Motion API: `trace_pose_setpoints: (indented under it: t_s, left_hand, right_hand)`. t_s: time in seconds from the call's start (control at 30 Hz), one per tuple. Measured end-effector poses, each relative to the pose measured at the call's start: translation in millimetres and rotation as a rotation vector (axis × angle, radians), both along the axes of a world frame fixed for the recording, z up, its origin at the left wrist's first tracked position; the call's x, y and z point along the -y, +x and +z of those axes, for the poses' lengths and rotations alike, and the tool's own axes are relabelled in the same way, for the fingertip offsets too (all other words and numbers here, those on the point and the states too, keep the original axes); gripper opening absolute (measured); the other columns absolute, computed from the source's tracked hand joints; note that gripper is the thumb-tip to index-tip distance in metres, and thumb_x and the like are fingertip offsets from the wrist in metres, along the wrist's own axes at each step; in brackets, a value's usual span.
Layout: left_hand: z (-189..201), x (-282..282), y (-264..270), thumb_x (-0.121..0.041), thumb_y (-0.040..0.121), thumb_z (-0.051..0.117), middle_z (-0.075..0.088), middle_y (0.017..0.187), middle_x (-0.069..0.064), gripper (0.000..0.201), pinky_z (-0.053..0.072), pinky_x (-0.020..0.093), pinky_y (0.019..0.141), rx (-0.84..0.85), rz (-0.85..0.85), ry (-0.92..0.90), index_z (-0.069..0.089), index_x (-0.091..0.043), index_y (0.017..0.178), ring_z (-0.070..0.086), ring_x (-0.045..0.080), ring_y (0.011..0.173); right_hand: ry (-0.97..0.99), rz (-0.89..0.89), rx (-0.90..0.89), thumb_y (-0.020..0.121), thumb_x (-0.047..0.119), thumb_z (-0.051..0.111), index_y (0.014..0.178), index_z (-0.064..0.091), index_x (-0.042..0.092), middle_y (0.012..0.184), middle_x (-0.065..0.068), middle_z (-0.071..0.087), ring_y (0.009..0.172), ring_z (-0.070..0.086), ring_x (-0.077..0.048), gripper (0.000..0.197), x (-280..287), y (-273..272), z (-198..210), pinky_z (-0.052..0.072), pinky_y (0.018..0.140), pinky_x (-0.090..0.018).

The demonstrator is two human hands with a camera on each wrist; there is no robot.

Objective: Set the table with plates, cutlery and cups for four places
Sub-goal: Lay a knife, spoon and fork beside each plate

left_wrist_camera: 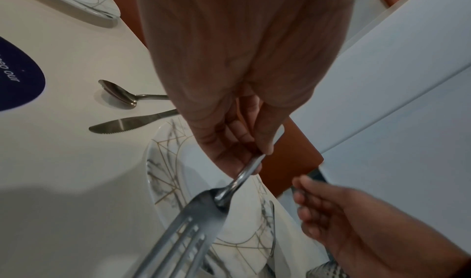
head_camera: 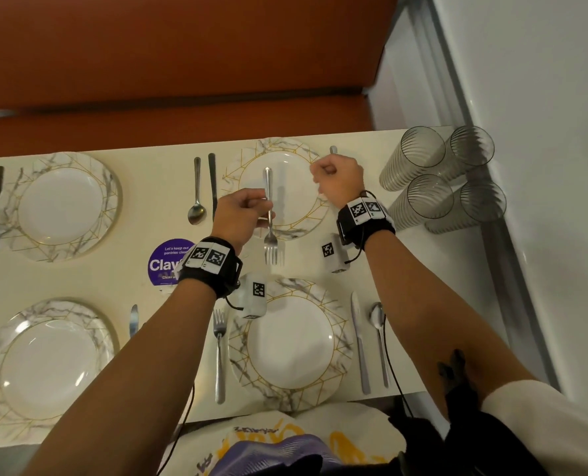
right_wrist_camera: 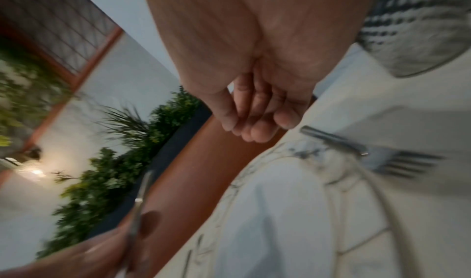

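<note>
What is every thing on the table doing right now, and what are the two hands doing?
Fork: held in the air above the far right plate.
Left hand: pinches the fork.
Right hand: curled, holds nothing.
Second fork: lying flat beside that plate.
Four glasses: upright, grouped, not yet placed.

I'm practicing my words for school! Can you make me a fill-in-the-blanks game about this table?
The left hand holds a ____ above a plate.
____ glasses stand bunched together.
The round sticker on the table is ____.
Missing words: fork, four, purple.
</note>
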State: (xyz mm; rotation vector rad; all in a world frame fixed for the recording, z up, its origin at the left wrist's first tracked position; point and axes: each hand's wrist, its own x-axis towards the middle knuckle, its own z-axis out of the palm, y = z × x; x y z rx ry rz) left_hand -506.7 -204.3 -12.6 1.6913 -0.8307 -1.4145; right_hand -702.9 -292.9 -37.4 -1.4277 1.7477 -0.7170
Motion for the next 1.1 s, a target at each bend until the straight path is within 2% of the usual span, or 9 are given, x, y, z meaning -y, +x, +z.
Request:
trace_pose_setpoints:
  t_s: [0.07, 0.2, 0.27, 0.37, 0.5, 0.6, 0.73, 0.83, 1.1]
  left_hand:
    - [4, -3, 4, 0.002, 0.093, 0.070, 0.075, 0.089, 0.011, 0.015, 0.063, 0.032, 0.073, -0.023, 0.017, -0.023, 0.070, -0.008, 0.105, 0.074, 0.022, 0.077]
    - [9, -11, 24, -0.001, 0.094, 0.071, 0.076, 0.090, 0.011, 0.013, 0.061, 0.026, 0.067, -0.050, 0.043, -0.053, 0.071, -0.007, 0.105, 0.073, 0.020, 0.077]
    - [7, -18, 39, -0.003, 0.096, 0.069, 0.076, 0.091, 0.011, 0.014, 0.061, 0.026, 0.069, -0.050, 0.059, -0.061, 0.072, -0.003, 0.110, 0.073, 0.017, 0.077]
    - [2, -33, 69, -0.006, 0.097, 0.068, 0.077, 0.095, 0.010, 0.012, 0.058, 0.023, 0.071, -0.020, 0.026, -0.076, 0.073, -0.007, 0.108, 0.071, 0.011, 0.077]
    - [-10, -58, 119, -0.010, 0.095, 0.072, 0.077, 0.108, 0.011, 0.014, 0.059, 0.031, 0.074, 0.030, -0.067, -0.059, 0.074, -0.012, 0.108, 0.071, 0.019, 0.091]
    - [-12, -75, 158, -0.004, 0.097, 0.067, 0.076, 0.100, 0.016, 0.016, 0.061, 0.033, 0.066, -0.010, -0.057, -0.069, 0.073, -0.006, 0.111, 0.069, 0.020, 0.079]
    - [-11, -90, 205, 0.000, 0.097, 0.065, 0.074, 0.089, 0.012, 0.016, 0.060, 0.030, 0.063, 0.001, 0.002, -0.102, 0.072, -0.003, 0.111, 0.066, 0.019, 0.069]
    - [-13, -95, 237, -0.001, 0.096, 0.067, 0.076, 0.086, 0.007, 0.015, 0.058, 0.030, 0.062, 0.003, 0.019, -0.107, 0.072, -0.006, 0.109, 0.067, 0.015, 0.064]
    - [-20, -98, 293, -0.010, 0.094, 0.071, 0.078, 0.086, 0.001, 0.010, 0.051, 0.025, 0.056, 0.111, 0.043, -0.088, 0.073, -0.014, 0.102, 0.067, 0.010, 0.062]
  right_hand:
    - [0.035, 0.129, 0.064, 0.092, 0.033, 0.066, 0.091, 0.075, 0.017, 0.077, 0.001, 0.075, 0.060, 0.068, -0.016, 0.019, -7, 22, 18, 0.056, 0.065, -0.027]
    - [0.072, 0.323, 0.064, 0.093, 0.043, 0.064, 0.091, 0.073, 0.019, 0.082, 0.005, 0.074, 0.064, 0.068, -0.012, 0.026, -22, 69, 31, 0.056, 0.067, -0.026]
    - [0.050, 0.311, 0.091, 0.092, 0.034, 0.068, 0.091, 0.072, 0.017, 0.082, 0.004, 0.074, 0.067, 0.068, -0.012, 0.018, -29, 92, 30, 0.058, 0.072, -0.032]
    - [0.021, 0.269, 0.124, 0.094, 0.028, 0.065, 0.091, 0.069, 0.017, 0.078, 0.003, 0.073, 0.064, 0.064, -0.006, 0.013, -38, 125, 35, 0.056, 0.076, -0.031]
    - [-0.010, 0.143, 0.212, 0.096, 0.026, 0.063, 0.100, 0.068, 0.010, 0.084, -0.002, 0.072, 0.064, 0.064, -0.012, 0.017, -49, 174, 45, 0.056, 0.067, -0.030]
    - [-0.022, 0.065, 0.243, 0.095, 0.025, 0.064, 0.098, 0.067, 0.011, 0.083, -0.002, 0.070, 0.065, 0.064, -0.015, 0.014, -60, 215, 45, 0.058, 0.067, -0.034]
    - [0.047, 0.088, 0.237, 0.093, 0.023, 0.067, 0.106, 0.065, 0.015, 0.082, -0.002, 0.071, 0.062, 0.064, -0.014, 0.015, -84, 269, 34, 0.054, 0.061, -0.030]
    - [0.066, 0.175, 0.164, 0.090, 0.026, 0.070, 0.099, 0.065, 0.023, 0.083, 0.001, 0.072, 0.067, 0.067, -0.015, 0.011, -101, 305, 22, 0.056, 0.070, -0.033]
    - [0.117, 0.208, 0.153, 0.088, 0.025, 0.070, 0.102, 0.070, 0.022, 0.094, 0.001, 0.074, 0.082, 0.071, -0.019, 0.014, -111, 362, 9, 0.059, 0.085, -0.041]
